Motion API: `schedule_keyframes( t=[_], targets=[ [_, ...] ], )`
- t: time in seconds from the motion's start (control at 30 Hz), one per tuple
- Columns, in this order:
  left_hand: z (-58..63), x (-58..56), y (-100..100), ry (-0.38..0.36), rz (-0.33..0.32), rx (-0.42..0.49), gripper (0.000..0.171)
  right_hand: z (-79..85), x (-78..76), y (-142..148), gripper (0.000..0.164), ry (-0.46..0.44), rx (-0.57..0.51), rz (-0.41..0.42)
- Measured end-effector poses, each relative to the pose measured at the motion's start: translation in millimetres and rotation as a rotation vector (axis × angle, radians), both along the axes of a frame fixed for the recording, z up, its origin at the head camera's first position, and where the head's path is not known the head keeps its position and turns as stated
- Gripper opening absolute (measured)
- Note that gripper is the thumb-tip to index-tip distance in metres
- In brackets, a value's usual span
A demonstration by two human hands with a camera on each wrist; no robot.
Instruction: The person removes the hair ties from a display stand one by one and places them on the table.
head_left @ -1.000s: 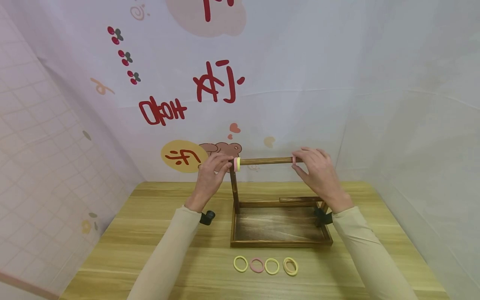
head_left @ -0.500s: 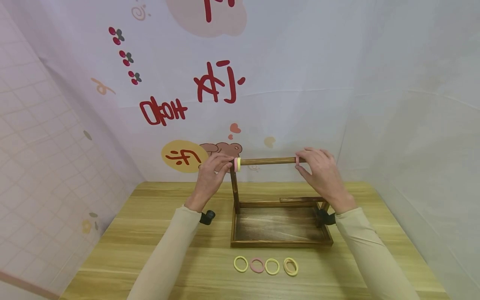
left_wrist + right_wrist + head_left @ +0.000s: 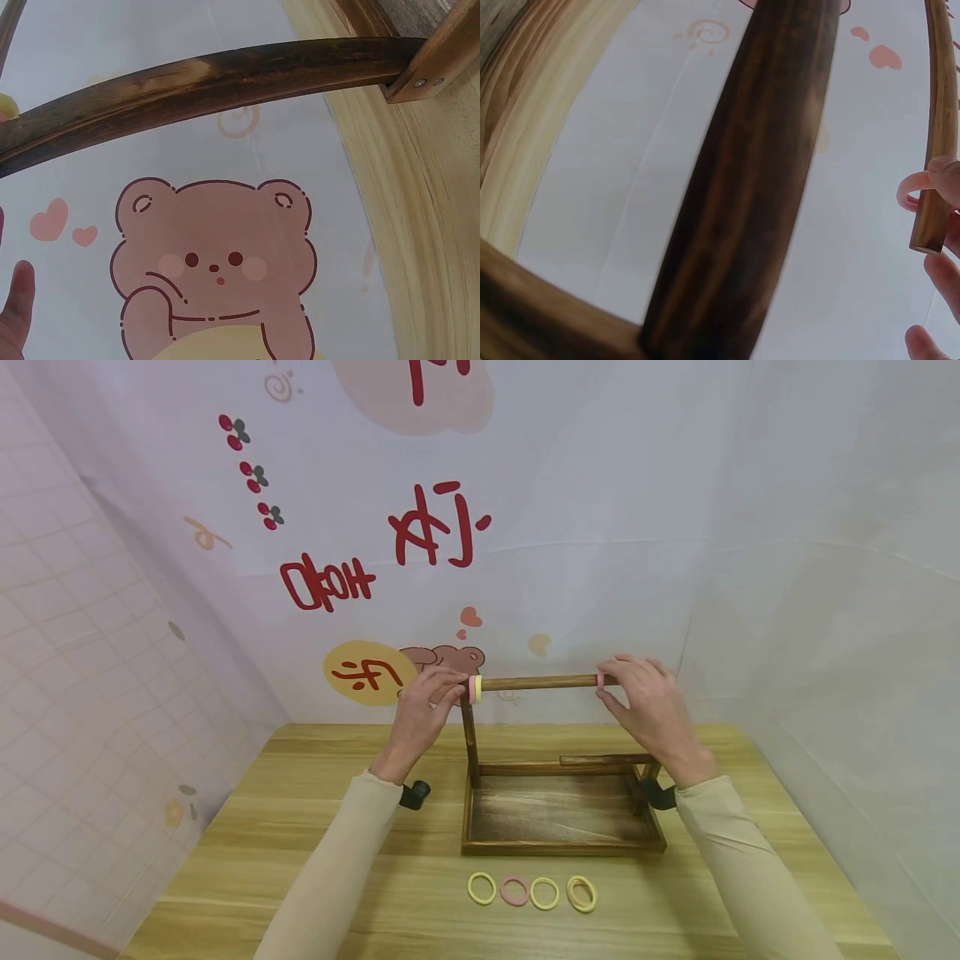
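A dark wooden rack stands on the table, its upper rod [image 3: 536,682] running right from a tall left post [image 3: 469,735]. Around the rod's left end sit a pink ring [image 3: 472,690] and a yellow ring [image 3: 478,689], side by side. My left hand [image 3: 423,714] grips the rack where post and rod meet; only a fingertip and the thumb [image 3: 16,311] show in the left wrist view. With thumb and fingers, my right hand [image 3: 648,702] pinches another pink ring [image 3: 905,193], which is around the rod near its free right end.
Below the rod lies the rack's tray base [image 3: 562,847], with a shorter lower bar [image 3: 600,760] at its back right. In front, a yellow ring [image 3: 470,887], a pink ring [image 3: 502,892] and more yellow rings [image 3: 532,893] lie in a row. A printed cloth hangs behind.
My right hand has slid to the right along the rod, taking the pink ring closer to the free end. The left hand and the rings on the table stay put.
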State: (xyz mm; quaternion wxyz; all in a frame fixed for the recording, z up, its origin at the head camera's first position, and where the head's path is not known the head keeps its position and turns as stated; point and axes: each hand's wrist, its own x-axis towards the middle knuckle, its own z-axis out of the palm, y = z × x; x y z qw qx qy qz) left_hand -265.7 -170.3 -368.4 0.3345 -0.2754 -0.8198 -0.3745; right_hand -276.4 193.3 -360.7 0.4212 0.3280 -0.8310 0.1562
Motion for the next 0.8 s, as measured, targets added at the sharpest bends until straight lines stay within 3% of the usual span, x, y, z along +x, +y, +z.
schedule_keyframes(
  t=[0.5, 0.8],
  targets=[
    [-1.1, -1.3, -0.6, 0.013, -0.008, 0.002, 0.019, -2.4, -1.9, 6.0, 0.045, 0.003, -0.003, 0.009],
    [0.8, 0.7, -0.1, -0.022, -0.005, 0.003, 0.018, -1.7, -1.6, 9.5, 0.044, -0.005, -0.006, 0.005]
  ],
)
